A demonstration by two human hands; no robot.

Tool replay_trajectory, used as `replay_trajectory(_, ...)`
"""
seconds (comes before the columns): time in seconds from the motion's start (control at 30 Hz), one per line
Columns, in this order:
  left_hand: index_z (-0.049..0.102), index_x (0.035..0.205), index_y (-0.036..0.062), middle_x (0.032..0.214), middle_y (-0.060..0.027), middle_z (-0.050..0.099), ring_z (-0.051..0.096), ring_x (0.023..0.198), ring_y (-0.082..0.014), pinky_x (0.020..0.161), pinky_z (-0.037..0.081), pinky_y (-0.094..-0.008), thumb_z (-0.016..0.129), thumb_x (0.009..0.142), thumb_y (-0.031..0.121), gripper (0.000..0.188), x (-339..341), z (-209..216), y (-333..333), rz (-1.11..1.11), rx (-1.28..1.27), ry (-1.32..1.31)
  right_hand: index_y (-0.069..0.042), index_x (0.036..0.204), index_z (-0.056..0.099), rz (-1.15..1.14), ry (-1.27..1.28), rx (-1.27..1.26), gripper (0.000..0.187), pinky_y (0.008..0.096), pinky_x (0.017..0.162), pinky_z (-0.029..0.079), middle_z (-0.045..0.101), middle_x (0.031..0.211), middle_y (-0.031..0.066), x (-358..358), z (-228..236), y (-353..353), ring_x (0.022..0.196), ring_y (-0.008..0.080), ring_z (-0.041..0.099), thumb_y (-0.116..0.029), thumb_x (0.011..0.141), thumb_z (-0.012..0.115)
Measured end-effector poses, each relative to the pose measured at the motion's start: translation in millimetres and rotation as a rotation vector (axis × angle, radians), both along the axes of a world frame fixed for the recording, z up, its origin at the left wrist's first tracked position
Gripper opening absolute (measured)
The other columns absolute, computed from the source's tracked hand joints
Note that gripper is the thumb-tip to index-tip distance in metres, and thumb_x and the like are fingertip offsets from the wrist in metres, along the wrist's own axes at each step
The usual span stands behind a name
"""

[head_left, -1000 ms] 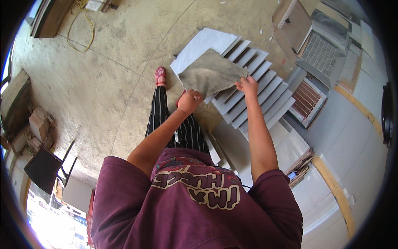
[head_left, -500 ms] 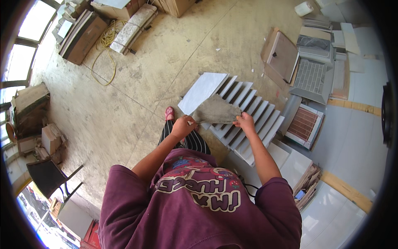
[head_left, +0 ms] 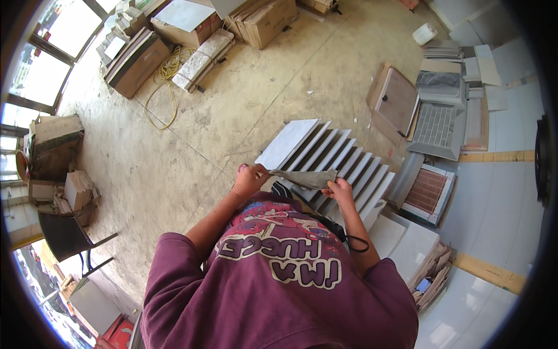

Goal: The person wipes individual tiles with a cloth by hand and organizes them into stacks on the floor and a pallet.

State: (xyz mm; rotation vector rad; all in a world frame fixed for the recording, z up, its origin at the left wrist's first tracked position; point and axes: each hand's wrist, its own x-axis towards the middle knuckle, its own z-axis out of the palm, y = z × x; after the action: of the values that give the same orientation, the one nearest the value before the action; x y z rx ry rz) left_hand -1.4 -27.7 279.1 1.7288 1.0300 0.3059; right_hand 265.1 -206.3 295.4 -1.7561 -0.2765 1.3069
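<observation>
A grey cloth (head_left: 308, 178) is stretched between my two hands in front of my body. My left hand (head_left: 251, 178) pinches its left corner, where the cloth narrows to a point. Its right end is gripped by my right hand (head_left: 339, 192), thumb and fingers closed on the edge. Just beyond the cloth stands a slanted row of pale tiles (head_left: 337, 152), spaced apart like slats. The frontmost tile on the left shows its broad whitish face. The cloth and my hands hide part of the row's near side.
Tile sample boards (head_left: 437, 131) lie along the right, by a brown-tiled panel (head_left: 429, 187). Cardboard boxes (head_left: 264, 23) and a yellow hose (head_left: 168, 70) sit at the far left on the concrete floor (head_left: 215, 110). A black chair (head_left: 65, 235) stands at left.
The cloth has gone from spread wide to a narrower, drooping strip, still in both hands. My view has shifted, and the body now hides more of the legs.
</observation>
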Motion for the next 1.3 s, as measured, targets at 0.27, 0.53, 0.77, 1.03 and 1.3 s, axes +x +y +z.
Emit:
replay_trajectory(0.27,0.065,0.079,0.0037,0.075,-0.0105,0.065,0.060,0.071,-0.0241,0.066,0.050,-0.0336,0.065,0.074,0.015,0.012,-16,10,-20,0.060,0.003,-0.060,-0.001,0.101,0.056,-0.049,0.045,0.037,0.019,0.0269,0.065,0.051,0.061,0.088,0.0055,-18,18,-18,0.073,0.0150,0.062,-0.016,0.089,0.055)
replay_trajectory(0.53,0.063,0.080,0.0027,0.080,-0.0112,0.062,0.060,0.073,-0.0237,0.067,0.049,-0.0332,0.065,0.074,0.014,0.013,-21,14,-35,0.090,-0.012,-0.030,0.000,0.107,0.056,-0.051,0.019,0.113,0.024,0.0244,0.060,0.051,0.062,0.086,0.0049,-17,15,-27,0.069,0.0136,0.063,-0.016,0.088,0.056)
replay_trajectory(0.77,0.062,0.080,0.0031,0.082,-0.0098,0.062,0.060,0.078,-0.0242,0.068,0.049,-0.0330,0.065,0.074,0.010,0.010,-19,41,-38,0.122,0.089,-0.102,0.001,0.102,0.057,0.107,-0.146,0.133,0.020,0.0232,0.061,0.050,0.062,0.085,0.0032,-13,32,-19,0.071,0.0101,0.061,-0.014,0.089,0.056)
replay_trajectory(1.03,0.060,0.081,0.0044,0.109,-0.0108,0.058,0.058,0.095,-0.0250,0.077,0.047,-0.0346,0.067,0.072,0.000,0.012,18,149,-51,-0.150,0.388,-0.359,0.003,0.102,0.058,0.424,-0.296,0.397,0.021,0.0230,0.068,0.049,0.064,0.087,0.0045,-43,131,7,0.075,0.0088,0.059,-0.009,0.085,0.060)
replay_trajectory(1.3,0.056,0.079,0.0049,0.111,-0.0124,0.058,0.058,0.096,-0.0315,0.083,0.046,-0.0373,0.066,0.071,0.000,0.013,9,155,-76,-0.173,0.325,-0.439,0.001,0.100,0.058,0.528,-0.439,0.435,0.019,0.0226,0.064,0.046,0.063,0.080,0.0033,-84,149,8,0.071,0.0061,0.055,-0.006,0.083,0.061)
